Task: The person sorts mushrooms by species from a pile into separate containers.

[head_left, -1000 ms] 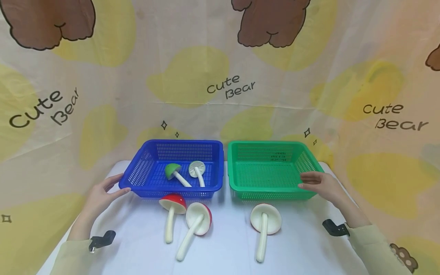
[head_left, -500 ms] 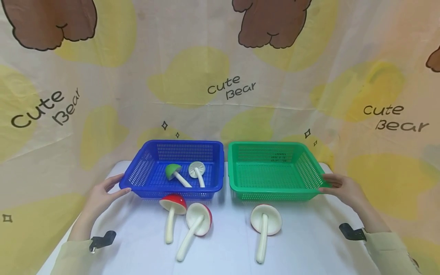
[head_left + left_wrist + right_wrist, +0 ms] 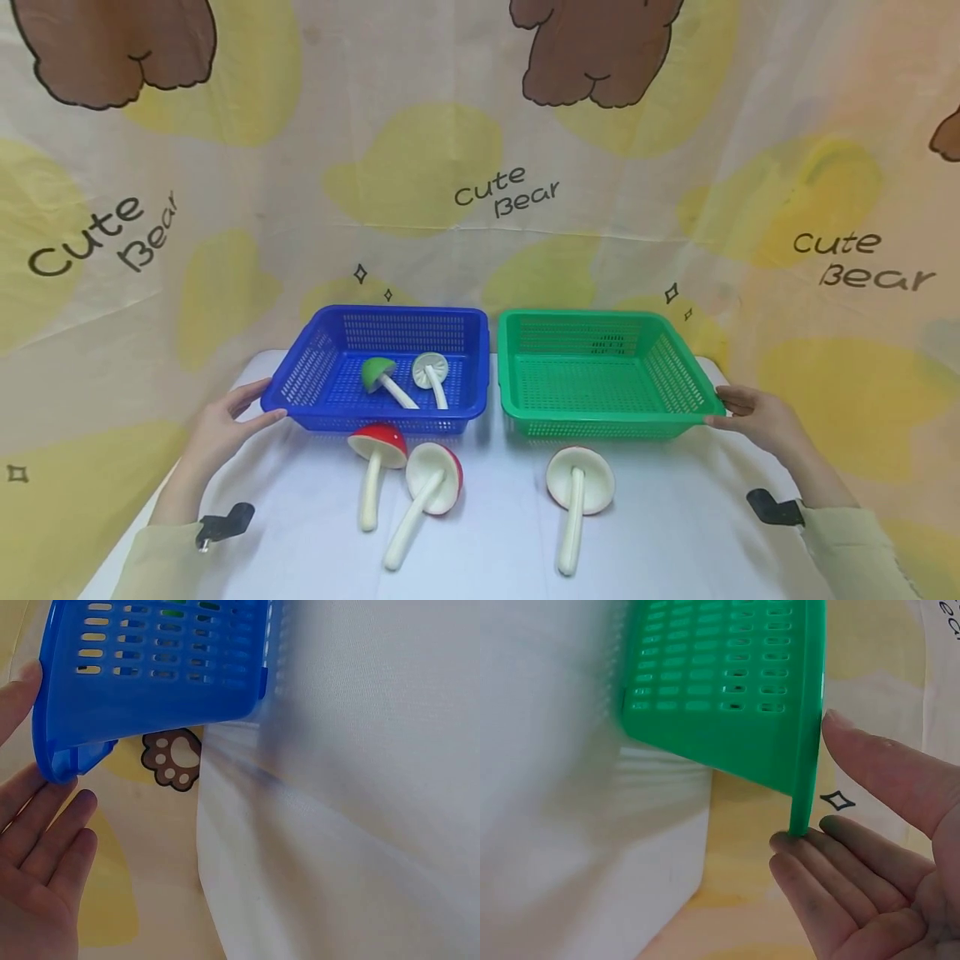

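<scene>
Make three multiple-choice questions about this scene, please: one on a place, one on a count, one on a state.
1. Where does the green-capped mushroom lie?
A. in the blue basket
B. in the green basket
C. on the table

2. How many mushrooms lie on the table in front of the baskets?
A. one
B. three
C. five

3. How is the right hand?
A. fist closed in the air
B. gripping a mushroom stem
C. open, straight fingers at the green basket's rim

Answers:
1 A, it lies beside a white mushroom inside the blue walls.
2 B, the head view shows three.
3 C, the right wrist view shows straight fingers at the rim.
</scene>
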Demonstrator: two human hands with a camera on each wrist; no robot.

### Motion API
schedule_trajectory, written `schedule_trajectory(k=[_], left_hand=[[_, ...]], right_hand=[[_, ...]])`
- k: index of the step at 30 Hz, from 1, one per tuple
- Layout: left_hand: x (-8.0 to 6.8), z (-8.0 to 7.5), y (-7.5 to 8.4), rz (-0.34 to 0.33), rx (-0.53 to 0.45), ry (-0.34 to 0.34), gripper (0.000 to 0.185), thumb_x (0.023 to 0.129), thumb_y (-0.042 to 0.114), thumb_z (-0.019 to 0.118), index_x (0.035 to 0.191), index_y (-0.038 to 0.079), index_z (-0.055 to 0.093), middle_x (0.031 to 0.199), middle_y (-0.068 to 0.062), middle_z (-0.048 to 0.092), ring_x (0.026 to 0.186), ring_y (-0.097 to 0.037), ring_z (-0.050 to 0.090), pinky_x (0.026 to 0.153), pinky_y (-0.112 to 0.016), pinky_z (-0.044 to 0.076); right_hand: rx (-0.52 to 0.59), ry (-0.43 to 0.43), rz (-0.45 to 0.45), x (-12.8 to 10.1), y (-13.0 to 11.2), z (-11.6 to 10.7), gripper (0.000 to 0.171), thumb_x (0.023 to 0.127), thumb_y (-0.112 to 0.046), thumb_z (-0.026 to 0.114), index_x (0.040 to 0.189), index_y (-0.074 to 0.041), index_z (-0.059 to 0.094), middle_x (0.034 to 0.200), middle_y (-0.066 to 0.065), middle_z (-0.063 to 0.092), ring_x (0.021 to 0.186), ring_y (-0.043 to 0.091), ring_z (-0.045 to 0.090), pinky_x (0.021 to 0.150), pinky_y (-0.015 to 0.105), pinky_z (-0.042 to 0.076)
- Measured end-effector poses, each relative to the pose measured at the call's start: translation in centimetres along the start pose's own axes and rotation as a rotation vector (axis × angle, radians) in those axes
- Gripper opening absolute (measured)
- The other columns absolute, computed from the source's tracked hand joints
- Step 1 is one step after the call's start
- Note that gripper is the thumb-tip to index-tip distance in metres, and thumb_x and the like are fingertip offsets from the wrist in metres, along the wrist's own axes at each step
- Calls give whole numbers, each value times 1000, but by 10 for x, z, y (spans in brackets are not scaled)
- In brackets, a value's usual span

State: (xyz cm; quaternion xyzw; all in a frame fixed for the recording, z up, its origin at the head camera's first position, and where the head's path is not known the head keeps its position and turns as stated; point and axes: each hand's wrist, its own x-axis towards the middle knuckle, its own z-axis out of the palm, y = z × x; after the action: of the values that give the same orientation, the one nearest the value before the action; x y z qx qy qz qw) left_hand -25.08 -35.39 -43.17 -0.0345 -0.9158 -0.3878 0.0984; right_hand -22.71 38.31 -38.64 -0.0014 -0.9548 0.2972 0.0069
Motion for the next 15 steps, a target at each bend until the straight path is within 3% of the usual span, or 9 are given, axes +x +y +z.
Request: schedule_trajectory(k=[15], left_hand=[[0, 0, 0, 9, 31, -4, 74, 87, 43, 65, 145, 6, 38, 141, -27, 43, 128, -54, 36, 98, -68, 35]], right_hand=[[40, -26, 37, 6, 13, 2, 80, 82, -44, 71, 136, 10, 43, 123, 31, 57, 118, 50, 50, 89, 64, 43]])
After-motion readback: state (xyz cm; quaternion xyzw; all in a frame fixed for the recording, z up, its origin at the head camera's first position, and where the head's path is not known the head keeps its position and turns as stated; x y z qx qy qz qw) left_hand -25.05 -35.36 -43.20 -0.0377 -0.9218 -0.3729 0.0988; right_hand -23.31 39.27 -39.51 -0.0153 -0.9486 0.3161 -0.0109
